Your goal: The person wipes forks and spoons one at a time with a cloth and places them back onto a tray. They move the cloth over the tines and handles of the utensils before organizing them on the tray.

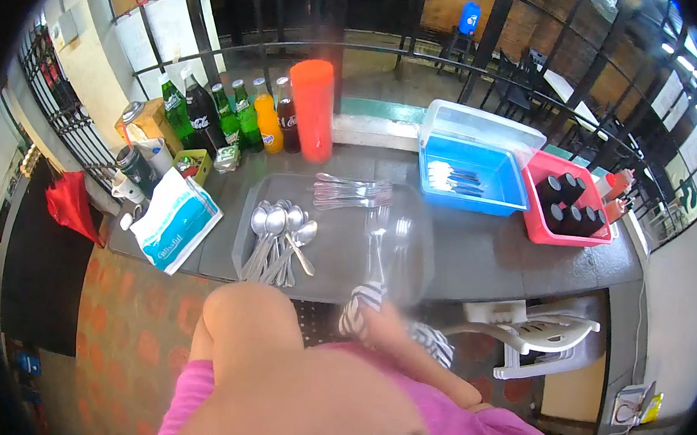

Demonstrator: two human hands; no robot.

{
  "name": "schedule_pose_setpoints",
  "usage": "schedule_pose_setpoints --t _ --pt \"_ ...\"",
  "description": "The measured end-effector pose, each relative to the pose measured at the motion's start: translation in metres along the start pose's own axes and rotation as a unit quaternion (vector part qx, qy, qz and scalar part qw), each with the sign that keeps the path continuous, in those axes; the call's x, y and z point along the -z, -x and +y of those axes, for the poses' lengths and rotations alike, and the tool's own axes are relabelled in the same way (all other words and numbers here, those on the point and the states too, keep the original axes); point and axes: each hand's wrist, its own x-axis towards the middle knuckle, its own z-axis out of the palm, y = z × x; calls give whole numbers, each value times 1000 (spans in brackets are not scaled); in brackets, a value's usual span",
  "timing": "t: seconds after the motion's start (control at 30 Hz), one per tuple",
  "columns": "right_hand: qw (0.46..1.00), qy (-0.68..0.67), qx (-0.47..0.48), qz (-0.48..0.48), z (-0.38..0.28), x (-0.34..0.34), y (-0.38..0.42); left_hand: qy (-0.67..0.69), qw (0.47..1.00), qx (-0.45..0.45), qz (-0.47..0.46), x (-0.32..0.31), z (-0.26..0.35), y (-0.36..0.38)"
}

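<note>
My right hand (365,320), slightly blurred, holds a black-and-white striped cloth (351,313) at the front edge of a clear grey tray (331,291). A fork (376,248) points away from the cloth, its handle end at the cloth; whether my fingers grip it is hidden. To its right is a faint, blurred fork-like shape. Several spoons (274,236) lie in a pile on the tray's left side, and several forks (352,193) lie sideways at its back. A large bare-skinned limb fills the lower middle; my left hand does not show.
Glass bottles (246,120) and a red-orange cylinder (312,110) stand behind the tray. A blue lidded container (467,195) and a pink basket (565,237) with dark cylinders are at right. A white-and-teal pack (174,225) lies at left. A white chair (546,335) is at lower right.
</note>
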Motion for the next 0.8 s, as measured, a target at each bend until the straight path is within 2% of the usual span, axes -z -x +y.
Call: schedule_pose_setpoints --t 0.07,0.1,0.13,0.2,0.27,0.3,0.33,0.37,0.4,0.43,0.5,0.63,0.7,0.73,0.77,0.8 --pt "1000 -16 -16 -6 -13 2 7 44 968 16 245 -30 22 11" --pt "999 -30 -33 -13 -17 3 8 44 969 16 243 -39 28 8" --pt "999 -30 -32 -13 -21 4 9 23 940 76 330 -49 35 -3" --pt "991 -15 -120 -52 -24 7 9 -21 848 193 493 -68 48 -34" --pt "992 -16 -117 -55 -24 7 10 -65 713 300 631 -78 51 -54" --pt "992 -19 -113 -57 -24 6 11 -67 713 299 631 -74 43 -50" --pt "992 -19 -114 -58 -21 4 10 19 786 208 582 -64 30 -41" --pt "997 -30 -67 -29 -15 1 10 104 840 113 520 -59 23 -36" --pt "999 -41 -19 0 -11 -1 8 103 840 113 521 -58 29 -33" --pt "999 -41 -19 0 -10 -1 7 142 837 154 506 -56 39 -29" --pt "998 -38 -35 -19 -9 1 6 187 831 212 479 -53 49 -24" --pt "996 -26 -84 -28 -13 4 11 171 835 214 478 -56 47 -20" --pt "994 84 46 -61 7 5 1 156 833 221 482 -58 49 -18" --pt "960 59 272 33 14 -6 -1 147 832 228 485 -58 51 -17" --pt "962 59 264 31 19 -4 0 136 831 230 488 -58 51 -16" --pt "997 27 75 -7 -22 3 12 137 826 234 494 -54 45 -11"
